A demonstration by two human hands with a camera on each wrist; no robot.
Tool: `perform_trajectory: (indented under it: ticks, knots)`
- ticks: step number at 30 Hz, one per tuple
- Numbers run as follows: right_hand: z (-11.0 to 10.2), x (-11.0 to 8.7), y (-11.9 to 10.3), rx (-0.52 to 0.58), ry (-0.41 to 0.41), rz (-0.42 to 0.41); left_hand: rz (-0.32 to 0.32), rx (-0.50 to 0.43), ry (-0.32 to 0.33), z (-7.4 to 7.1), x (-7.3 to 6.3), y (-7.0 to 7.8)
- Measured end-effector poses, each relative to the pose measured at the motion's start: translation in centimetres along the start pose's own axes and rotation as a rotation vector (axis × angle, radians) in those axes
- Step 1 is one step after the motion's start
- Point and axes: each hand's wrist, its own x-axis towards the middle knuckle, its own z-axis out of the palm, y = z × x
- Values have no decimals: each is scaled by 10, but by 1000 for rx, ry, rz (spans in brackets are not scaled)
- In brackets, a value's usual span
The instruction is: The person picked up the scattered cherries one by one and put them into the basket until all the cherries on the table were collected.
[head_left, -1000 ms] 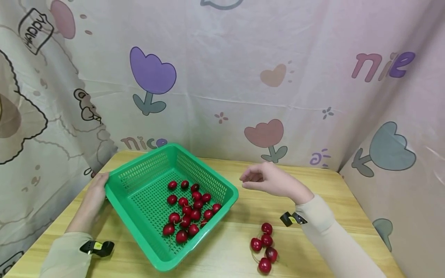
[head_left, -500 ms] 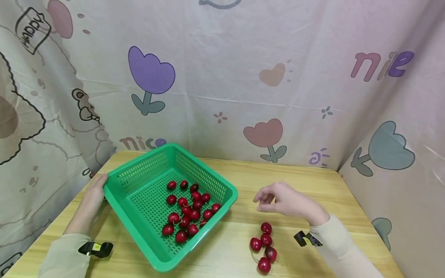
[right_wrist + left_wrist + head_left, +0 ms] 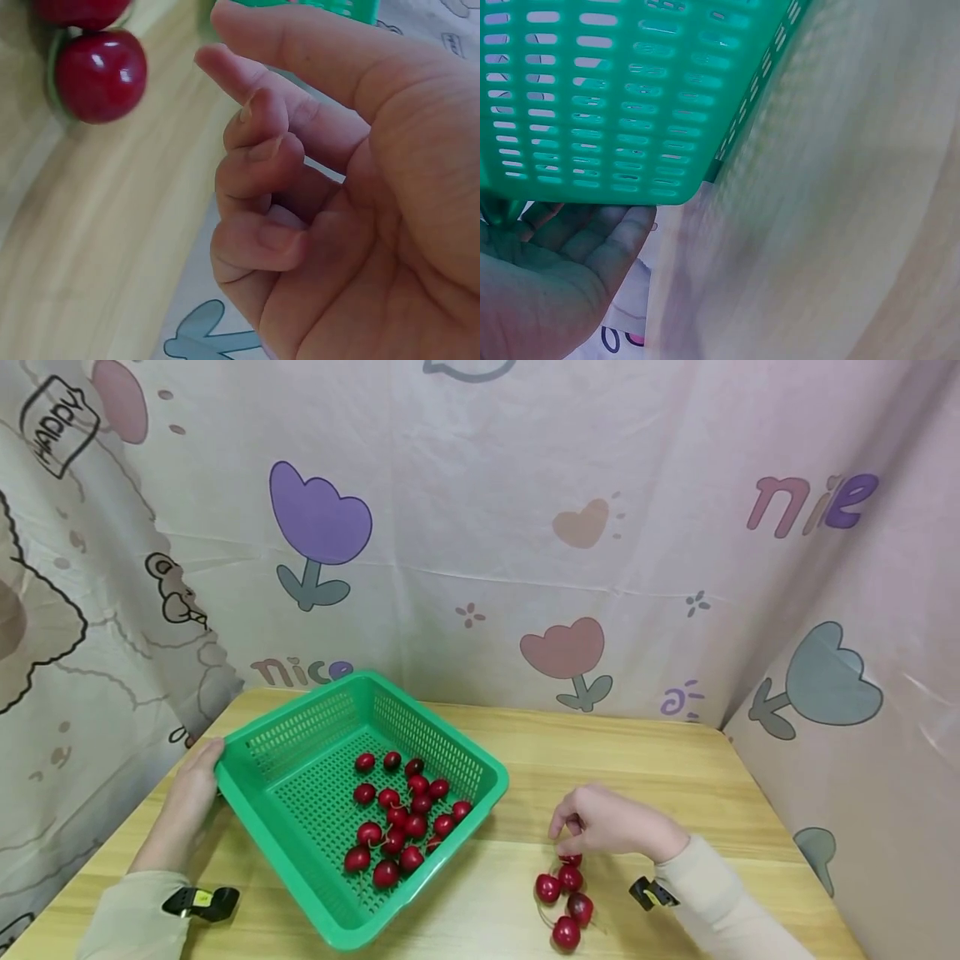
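Note:
My left hand [image 3: 186, 797] holds the left corner of a green plastic basket [image 3: 273, 839] with perforated walls. In the left wrist view, the fingers [image 3: 619, 240] bend in beneath the basket's edge. Several red cherries lie inside, mostly toward its right and near sides. To the right of the basket, my right hand [image 3: 618, 822] hovers low over a small group of loose cherries, its fingertips right at the farthest cherry [image 3: 572, 860] and partly hiding it. Thumb and forefinger stand apart in the right wrist view, the other fingers curl loosely, and a cherry [image 3: 101, 75] shows beside them.
The other loose cherries [image 3: 566, 933] lie nearer on the wooden table [image 3: 630, 752], some with stems. A printed curtain [image 3: 450, 527] closes off the back and both sides. Each wrist wears a small black strap device [image 3: 201, 902].
My right hand first moved right and toward me from beside the basket, then down to the farthest loose cherry. The left hand stays on the basket. The head view has shifted slightly.

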Motion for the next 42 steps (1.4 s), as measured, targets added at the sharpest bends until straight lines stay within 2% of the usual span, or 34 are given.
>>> perform_trajectory:
  ticks: [8, 14, 18, 25, 32, 42]
  knots:
    - [13, 3, 1, -36, -46, 28, -9, -36, -14, 1, -1, -2]
    - [19, 5, 1, -53, -69, 51, -17, 56, 49, -1, -2, -4]
    - [21, 7, -1, -43, -76, 47, -40, 80, 86, -2, -1, -3]
    - [22, 10, -2, -50, -89, 45, -54, 0, 63, -1, 1, -4]
    - [23, 11, 0, -58, -95, 45, -89, 75, 81, -2, 1, -3]
    - [16, 12, -1, 11, -73, 5, -77, 9, 60, -1, 1, -5]
